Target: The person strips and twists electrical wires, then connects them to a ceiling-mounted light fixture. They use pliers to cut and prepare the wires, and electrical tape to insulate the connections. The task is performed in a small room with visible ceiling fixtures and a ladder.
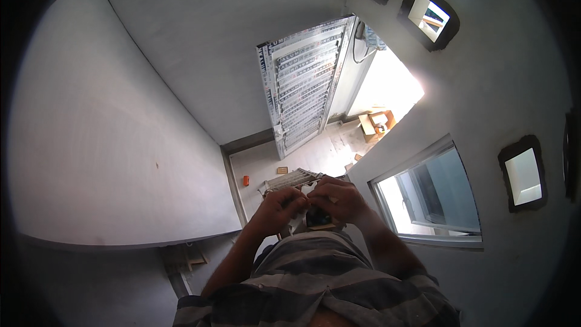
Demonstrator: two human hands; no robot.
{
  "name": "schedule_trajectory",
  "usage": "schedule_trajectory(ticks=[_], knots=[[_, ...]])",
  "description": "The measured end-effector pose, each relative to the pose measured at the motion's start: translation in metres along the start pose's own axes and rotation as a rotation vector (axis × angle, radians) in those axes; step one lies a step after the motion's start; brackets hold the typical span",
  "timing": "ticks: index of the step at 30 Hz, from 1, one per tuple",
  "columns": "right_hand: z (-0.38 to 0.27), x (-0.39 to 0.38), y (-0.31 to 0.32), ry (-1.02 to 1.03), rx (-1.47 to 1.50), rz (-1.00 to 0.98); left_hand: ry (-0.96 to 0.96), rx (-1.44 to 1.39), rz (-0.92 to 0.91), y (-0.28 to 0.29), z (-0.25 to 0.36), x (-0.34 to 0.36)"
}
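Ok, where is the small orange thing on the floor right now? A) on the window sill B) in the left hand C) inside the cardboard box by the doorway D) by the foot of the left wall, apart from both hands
D: the small orange thing lies on the floor beside the left wall, clear of the left hand and right hand.

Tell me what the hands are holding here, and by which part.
Both the left hand and right hand pinch a small whitish object between them; its kind and grip point cannot be told.
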State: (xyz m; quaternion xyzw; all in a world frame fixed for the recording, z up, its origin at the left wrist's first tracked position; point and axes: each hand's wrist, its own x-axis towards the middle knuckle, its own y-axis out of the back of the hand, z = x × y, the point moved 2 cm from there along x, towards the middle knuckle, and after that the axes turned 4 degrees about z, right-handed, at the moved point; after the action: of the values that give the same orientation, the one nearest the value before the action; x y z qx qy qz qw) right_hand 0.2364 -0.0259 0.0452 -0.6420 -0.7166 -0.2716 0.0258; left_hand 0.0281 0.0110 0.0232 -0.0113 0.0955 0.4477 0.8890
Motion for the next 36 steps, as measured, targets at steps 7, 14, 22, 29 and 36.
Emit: schedule_trajectory(ticks=[7, 14, 22, 29, 36], knots=[[0.002, -0.003, 0.001, -0.085, -0.010, -0.017, -0.114, -0.011, 0.094, 0.000, 0.000, -0.001], [0.005, -0.006, -0.007, -0.283, 0.041, 0.079, -0.187, 0.112, 0.202, -0.005, 0.004, 0.001], [0.003, -0.003, -0.006, -0.545, 0.032, 0.086, -0.120, 0.109, 0.143, -0.005, 0.004, 0.003], [-0.003, 0.004, 0.004, -0.055, -0.022, 0.099, -0.028, 0.094, 0.064, 0.001, 0.008, 0.003], [0.008, 0.000, 0.004, -0.051, 0.026, -0.016, -0.027, -0.034, 0.008, -0.002, 0.002, 0.004]])
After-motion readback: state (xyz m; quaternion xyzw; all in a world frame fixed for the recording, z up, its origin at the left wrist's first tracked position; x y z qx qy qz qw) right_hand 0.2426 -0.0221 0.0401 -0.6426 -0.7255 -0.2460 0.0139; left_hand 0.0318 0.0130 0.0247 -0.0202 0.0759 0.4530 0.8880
